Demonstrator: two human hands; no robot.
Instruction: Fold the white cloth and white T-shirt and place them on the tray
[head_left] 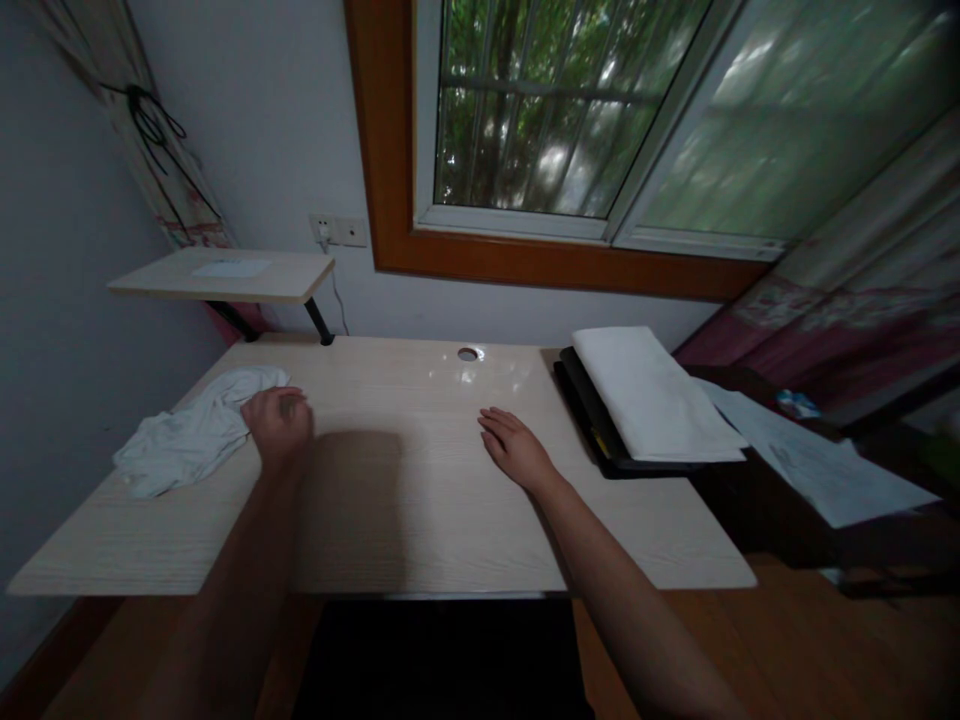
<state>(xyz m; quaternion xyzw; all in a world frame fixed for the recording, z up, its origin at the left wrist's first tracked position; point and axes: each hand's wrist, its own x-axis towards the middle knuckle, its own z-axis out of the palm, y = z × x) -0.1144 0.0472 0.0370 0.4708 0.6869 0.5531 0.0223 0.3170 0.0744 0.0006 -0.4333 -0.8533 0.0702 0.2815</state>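
Two forearms [615,590] reach over one worktop [465,530]; the left hand [279,428], fingers curled, grip unclear, is beside one white cloth [191,435] lying at left; the right hand [519,452], fingers extended, holds nothing.

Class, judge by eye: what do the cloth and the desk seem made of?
Cloth: soft fabric, possibly cotton, matte; it lies crumpled in loose folds. Desk: likely laminated board, lightly glossy; pale wood-like grain shows, and light glints near the round hole.

I note a wood-framed sliding window [615,205] (bars [540,90] and foliage [487,50] beyond), pale walls [255,120], flowered curtains [862,270] at either side, light-wood counter [480,535] with raised shelf [296,272], brown floor [720,640], dim light.
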